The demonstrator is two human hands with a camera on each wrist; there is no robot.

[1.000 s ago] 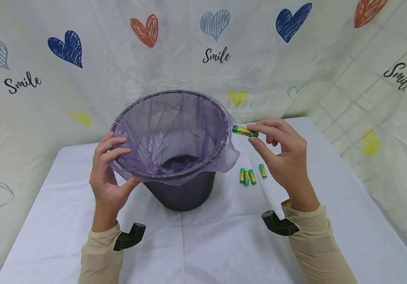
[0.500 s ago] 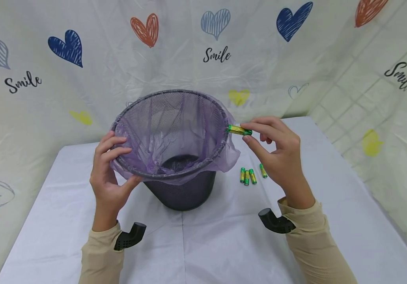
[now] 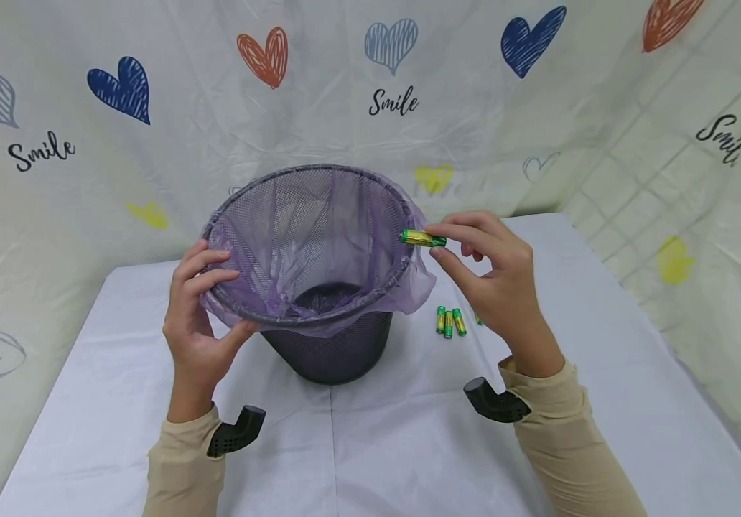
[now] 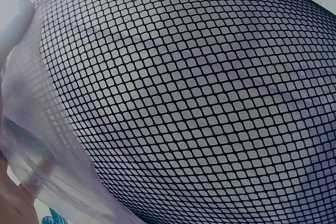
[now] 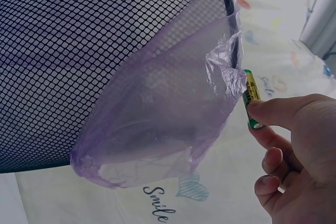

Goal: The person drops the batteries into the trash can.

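A dark mesh wastebasket [image 3: 338,352], lined with a purple plastic bag [image 3: 370,208], stands tilted toward me on the table. My left hand [image 3: 199,323] grips its rim at the left, thumb outside and fingers over the edge inside. Between thumb and fingertips my right hand [image 3: 496,280] pinches a green and yellow battery [image 3: 422,238], whose far end overlaps the basket's right rim in the head view. The right wrist view shows the battery [image 5: 252,98] just beyond the rim, beside the bag's overhang. Mesh [image 4: 199,93] fills most of the left wrist view.
Several more batteries [image 3: 449,322] lie on the white tablecloth [image 3: 396,445] right of the basket, one partly hidden behind my right hand. A white curtain [image 3: 319,122] printed with hearts and "Smile" hangs close behind the table. Each sleeve carries a black wrist mount [image 3: 496,402].
My right hand has moved left with the battery, from beside the basket to its right rim. My left hand and the basket have stayed put.
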